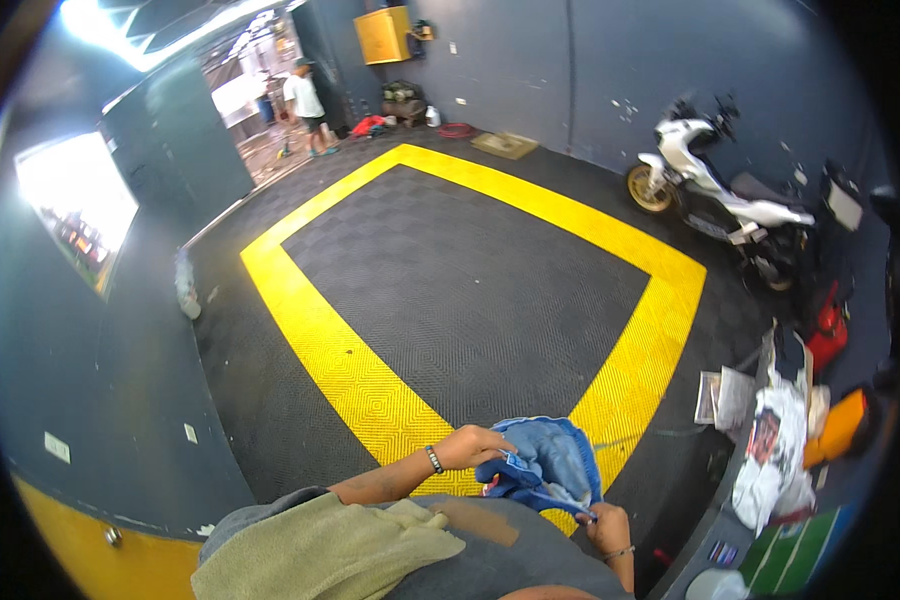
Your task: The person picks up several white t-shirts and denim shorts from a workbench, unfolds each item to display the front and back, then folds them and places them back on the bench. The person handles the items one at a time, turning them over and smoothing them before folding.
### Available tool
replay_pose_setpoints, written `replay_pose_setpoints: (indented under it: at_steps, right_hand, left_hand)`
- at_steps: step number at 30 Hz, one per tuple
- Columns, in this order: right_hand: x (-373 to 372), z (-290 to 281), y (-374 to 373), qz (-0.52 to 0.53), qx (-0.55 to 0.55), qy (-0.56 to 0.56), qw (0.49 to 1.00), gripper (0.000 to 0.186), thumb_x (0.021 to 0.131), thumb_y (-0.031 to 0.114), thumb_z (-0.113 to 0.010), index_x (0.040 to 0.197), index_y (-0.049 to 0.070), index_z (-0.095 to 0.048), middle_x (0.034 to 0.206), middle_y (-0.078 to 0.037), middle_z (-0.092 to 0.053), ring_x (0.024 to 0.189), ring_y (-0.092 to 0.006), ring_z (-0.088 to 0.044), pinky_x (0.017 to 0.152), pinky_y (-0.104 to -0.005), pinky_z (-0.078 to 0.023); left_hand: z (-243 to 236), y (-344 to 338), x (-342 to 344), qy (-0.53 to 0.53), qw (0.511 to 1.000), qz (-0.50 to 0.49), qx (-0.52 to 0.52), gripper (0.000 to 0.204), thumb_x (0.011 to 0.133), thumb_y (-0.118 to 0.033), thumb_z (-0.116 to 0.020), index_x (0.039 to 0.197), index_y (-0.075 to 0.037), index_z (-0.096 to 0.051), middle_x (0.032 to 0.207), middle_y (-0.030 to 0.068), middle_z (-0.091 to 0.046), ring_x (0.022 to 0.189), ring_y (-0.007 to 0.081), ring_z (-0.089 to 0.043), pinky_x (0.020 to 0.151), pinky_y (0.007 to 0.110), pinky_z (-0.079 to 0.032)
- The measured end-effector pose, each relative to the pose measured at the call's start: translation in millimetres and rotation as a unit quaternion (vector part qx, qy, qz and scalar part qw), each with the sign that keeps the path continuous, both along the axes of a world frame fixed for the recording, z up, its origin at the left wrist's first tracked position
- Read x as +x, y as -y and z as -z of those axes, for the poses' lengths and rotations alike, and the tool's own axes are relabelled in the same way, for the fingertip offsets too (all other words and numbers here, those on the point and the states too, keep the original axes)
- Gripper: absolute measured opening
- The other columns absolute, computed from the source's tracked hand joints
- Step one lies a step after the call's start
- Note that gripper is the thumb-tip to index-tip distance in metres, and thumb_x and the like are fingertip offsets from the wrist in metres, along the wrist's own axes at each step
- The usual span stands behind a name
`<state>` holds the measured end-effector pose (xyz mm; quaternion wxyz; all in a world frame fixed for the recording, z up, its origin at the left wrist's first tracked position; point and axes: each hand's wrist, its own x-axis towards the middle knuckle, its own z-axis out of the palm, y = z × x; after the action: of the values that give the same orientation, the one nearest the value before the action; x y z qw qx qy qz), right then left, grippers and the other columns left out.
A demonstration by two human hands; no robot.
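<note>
My left hand (472,446) is closed on the upper left part of a blue cloth (555,455), light blue inside with a darker blue edge. Lower down and to the right, my right hand (608,528) pinches the cloth's near corner. Between the two hands the cloth hangs partly spread, bunched into folds on its left side. An olive-green towel (320,550) lies draped over my shoulder and chest.
Yellow tiles (350,400) frame a dark ribbed floor. A white scooter (720,185) stands by the right wall. At near right, a bench holds a white plastic bag (775,450) and an orange box (838,428). A person (305,105) stands near the far doorway.
</note>
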<state>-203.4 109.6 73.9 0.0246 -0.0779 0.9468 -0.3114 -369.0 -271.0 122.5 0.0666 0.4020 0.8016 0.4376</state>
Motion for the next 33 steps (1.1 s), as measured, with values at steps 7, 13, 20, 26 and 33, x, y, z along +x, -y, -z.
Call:
replay_pose_setpoints:
  at_steps: [7,13,20,26,33]
  right_hand:
    - [-33.0,-2.3,5.7,-0.061,-0.126,0.027,0.99,0.01,0.086,0.002,-0.075,0.094,-0.002,-0.07,0.084,-0.024,-0.067,0.08,-0.044,-0.067,0.071,-0.0464,-0.052]
    - [-107.9,-53.4,54.2,-0.048,-0.113,-0.094,0.988,0.02,0.087,0.005,-0.079,0.095,-0.002,-0.062,0.086,-0.023,-0.064,0.08,-0.0436,-0.065,0.073,-0.045,-0.051]
    - [-170.5,-172.3,122.0,-0.156,-0.518,-0.044,0.84,0.005,0.103,0.007,-0.065,0.104,0.004,-0.061,0.092,0.004,-0.057,0.086,-0.0044,-0.053,0.079,-0.0218,-0.044]
    - [-138.4,-241.4,137.4,-0.292,-0.295,-0.278,0.866,0.016,0.087,0.001,-0.071,0.1,0.002,-0.062,0.089,-0.014,-0.06,0.08,-0.0302,-0.065,0.073,-0.0341,-0.052]
    - [-97.6,-208.1,138.9,-0.279,-0.168,-0.323,0.888,0.017,0.087,0.005,-0.07,0.103,0.005,-0.063,0.093,-0.014,-0.064,0.071,-0.0375,-0.067,0.06,-0.0429,-0.053]
  left_hand:
    - [-29.6,33.2,20.1,0.003,0.97,-0.237,0.045,0.025,0.095,-0.024,-0.075,0.105,-0.002,-0.074,0.088,0.0228,-0.071,0.075,0.0385,-0.071,0.067,0.041,-0.055]
    - [-92.6,59.7,21.7,-0.046,0.899,-0.431,0.057,0.037,0.091,-0.035,-0.078,0.097,0.001,-0.075,0.087,0.0213,-0.072,0.078,0.0349,-0.072,0.072,0.042,-0.055]
    - [-182.7,89.7,11.6,0.072,0.809,-0.369,0.452,0.017,0.097,-0.016,-0.075,0.096,0.001,-0.073,0.086,0.0046,-0.074,0.071,0.0085,-0.068,0.065,0.022,-0.055]
    - [-191.9,32.8,46.7,0.062,0.847,-0.427,0.309,0.021,0.099,-0.026,-0.075,0.091,-0.007,-0.074,0.083,-0.0022,-0.07,0.073,0.0061,-0.06,0.068,0.026,-0.052]
    - [-122.7,-61.8,82.6,0.201,0.87,-0.302,0.333,0.02,0.102,-0.02,-0.07,0.099,-0.001,-0.076,0.094,0.0003,-0.072,0.088,0.007,-0.061,0.079,0.027,-0.05]
